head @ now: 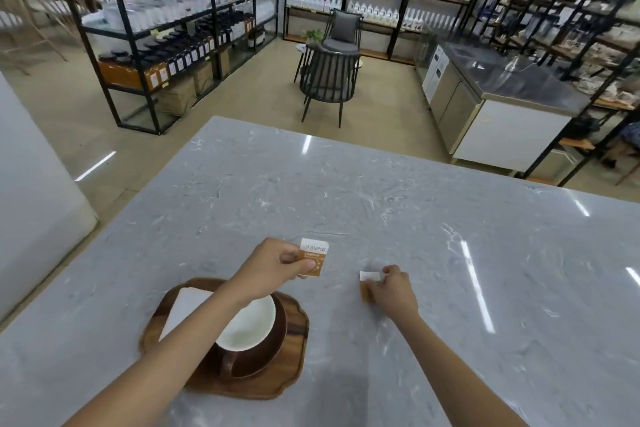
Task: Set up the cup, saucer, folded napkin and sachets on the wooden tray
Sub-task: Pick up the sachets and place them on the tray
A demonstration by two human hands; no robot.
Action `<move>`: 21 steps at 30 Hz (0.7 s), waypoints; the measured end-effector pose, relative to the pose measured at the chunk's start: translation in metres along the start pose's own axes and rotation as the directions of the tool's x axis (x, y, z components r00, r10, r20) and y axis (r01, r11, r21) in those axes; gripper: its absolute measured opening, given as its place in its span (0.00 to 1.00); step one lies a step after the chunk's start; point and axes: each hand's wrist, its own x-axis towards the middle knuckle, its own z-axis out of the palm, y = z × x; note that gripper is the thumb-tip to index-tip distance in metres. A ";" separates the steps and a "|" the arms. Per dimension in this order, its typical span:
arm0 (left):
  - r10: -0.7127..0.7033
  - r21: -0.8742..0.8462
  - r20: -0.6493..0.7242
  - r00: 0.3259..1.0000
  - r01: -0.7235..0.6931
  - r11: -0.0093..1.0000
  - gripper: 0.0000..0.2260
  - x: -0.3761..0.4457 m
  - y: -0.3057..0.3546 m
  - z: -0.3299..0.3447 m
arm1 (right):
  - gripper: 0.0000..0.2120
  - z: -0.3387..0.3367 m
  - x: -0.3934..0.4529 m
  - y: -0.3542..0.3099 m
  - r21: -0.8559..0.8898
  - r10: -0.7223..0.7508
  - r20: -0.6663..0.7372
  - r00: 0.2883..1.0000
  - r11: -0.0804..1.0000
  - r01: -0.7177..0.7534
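Note:
A scalloped wooden tray [291,354] lies on the grey marble counter at the lower left. On it stands a brown cup with a white inside [251,326] on a brown saucer [273,347], with a folded white napkin [185,305] to its left. My left hand [277,262] reaches over the tray and pinches an orange and white sachet [313,256] just above the counter beyond the tray. My right hand [393,289] pinches a second sachet [367,282] that lies on the counter to the right of the tray.
The marble counter [381,204] stretches far ahead and to the right. Beyond its far edge stand a dark chair [329,80], black shelf racks with bottles [166,45] and a steel cabinet [498,104].

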 end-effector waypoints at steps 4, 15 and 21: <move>-0.033 -0.002 -0.048 0.998 0.033 0.999 0.08 0.003 0.001 0.021 | 0.28 -0.001 0.015 -0.001 -0.017 -0.026 0.064 0.998 0.999 0.027; -0.101 -0.087 -0.148 0.984 0.088 0.992 0.11 -0.008 -0.013 0.069 | 0.09 -0.014 0.014 0.009 0.187 -0.197 0.154 0.968 0.968 0.168; -0.136 -0.177 -0.205 0.969 0.100 0.979 0.09 -0.026 -0.025 0.093 | 0.02 -0.053 -0.024 0.022 0.572 -0.298 0.206 0.932 0.810 0.132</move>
